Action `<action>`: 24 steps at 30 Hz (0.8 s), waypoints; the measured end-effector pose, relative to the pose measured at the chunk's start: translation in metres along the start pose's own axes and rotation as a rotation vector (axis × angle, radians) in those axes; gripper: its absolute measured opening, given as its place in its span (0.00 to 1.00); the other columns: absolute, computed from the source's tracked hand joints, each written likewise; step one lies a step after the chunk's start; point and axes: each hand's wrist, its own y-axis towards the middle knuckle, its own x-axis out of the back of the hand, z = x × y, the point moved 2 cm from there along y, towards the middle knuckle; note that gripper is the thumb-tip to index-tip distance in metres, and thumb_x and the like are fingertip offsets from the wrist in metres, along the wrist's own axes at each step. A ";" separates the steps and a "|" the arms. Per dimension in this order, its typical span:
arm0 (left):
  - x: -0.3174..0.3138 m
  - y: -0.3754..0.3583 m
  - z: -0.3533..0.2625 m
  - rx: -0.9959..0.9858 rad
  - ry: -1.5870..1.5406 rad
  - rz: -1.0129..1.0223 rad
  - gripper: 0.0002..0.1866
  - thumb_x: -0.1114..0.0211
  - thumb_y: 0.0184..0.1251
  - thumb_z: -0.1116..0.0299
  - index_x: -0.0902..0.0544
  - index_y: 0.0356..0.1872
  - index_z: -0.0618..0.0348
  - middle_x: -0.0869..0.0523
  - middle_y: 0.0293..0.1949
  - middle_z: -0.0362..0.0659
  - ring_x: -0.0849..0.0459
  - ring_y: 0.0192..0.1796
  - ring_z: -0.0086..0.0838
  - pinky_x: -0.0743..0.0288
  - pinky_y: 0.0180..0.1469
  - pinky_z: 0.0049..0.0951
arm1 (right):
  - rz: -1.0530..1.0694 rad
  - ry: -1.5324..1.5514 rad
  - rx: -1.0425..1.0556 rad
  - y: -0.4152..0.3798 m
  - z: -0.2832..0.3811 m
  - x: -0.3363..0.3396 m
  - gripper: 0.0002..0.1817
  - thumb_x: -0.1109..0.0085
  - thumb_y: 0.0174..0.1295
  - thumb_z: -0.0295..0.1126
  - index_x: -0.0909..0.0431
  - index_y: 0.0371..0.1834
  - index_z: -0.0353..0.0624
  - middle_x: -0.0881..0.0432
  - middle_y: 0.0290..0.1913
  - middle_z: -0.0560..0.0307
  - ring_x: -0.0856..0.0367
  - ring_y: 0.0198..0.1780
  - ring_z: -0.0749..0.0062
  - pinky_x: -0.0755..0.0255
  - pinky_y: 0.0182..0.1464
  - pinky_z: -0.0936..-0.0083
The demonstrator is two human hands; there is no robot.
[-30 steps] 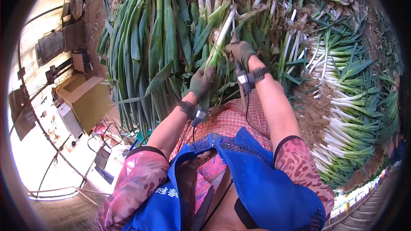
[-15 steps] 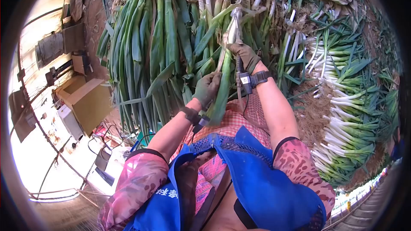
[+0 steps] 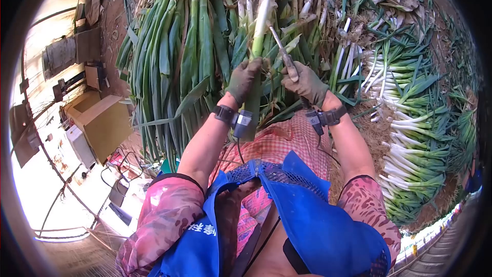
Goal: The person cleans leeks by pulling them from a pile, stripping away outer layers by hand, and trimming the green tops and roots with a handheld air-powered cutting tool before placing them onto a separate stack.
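Observation:
My left hand, in a dark glove, is closed round the green part of a leek that stands out upward with its white shaft bare. My right hand, also gloved, grips the handle of a thin metal tool whose tip points up toward the leek's shaft. Large unpeeled leeks lie in a thick pile beyond and to the left of both hands. A checked cloth covers my lap beneath them.
At the right lies a long curved row of leeks with white shafts. Roots and dry scraps cover the ground beside it. An open cardboard box stands at the left, near a white box and cables.
The leek is more upright, with a barer white shaft. My left hand has moved up along it. My right hand has moved down and right, away from the shaft, with the tool.

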 end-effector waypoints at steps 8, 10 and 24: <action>0.049 -0.029 -0.017 -0.012 -0.136 0.007 0.25 0.42 0.74 0.42 0.18 0.48 0.57 0.20 0.34 0.35 0.24 0.34 0.18 0.28 0.37 0.22 | -0.296 0.233 -0.080 0.024 0.006 0.063 0.12 0.33 0.62 0.33 0.24 0.39 0.39 0.18 0.36 0.59 0.19 0.37 0.73 0.23 0.44 0.77; 0.028 -0.046 -0.025 -0.056 -0.153 0.185 0.25 0.45 0.76 0.44 0.19 0.49 0.58 0.17 0.36 0.39 0.21 0.31 0.21 0.24 0.34 0.24 | -0.232 0.416 -0.063 0.032 0.044 0.039 0.09 0.36 0.66 0.31 0.25 0.37 0.39 0.18 0.38 0.57 0.18 0.40 0.71 0.22 0.46 0.78; -0.046 -0.044 -0.011 -0.408 -0.090 0.168 0.24 0.50 0.80 0.54 0.19 0.57 0.66 0.11 0.45 0.49 0.13 0.45 0.30 0.21 0.54 0.31 | -0.346 0.114 0.304 0.048 0.093 0.040 0.22 0.32 0.57 0.29 0.26 0.55 0.37 0.21 0.47 0.58 0.19 0.43 0.69 0.20 0.49 0.74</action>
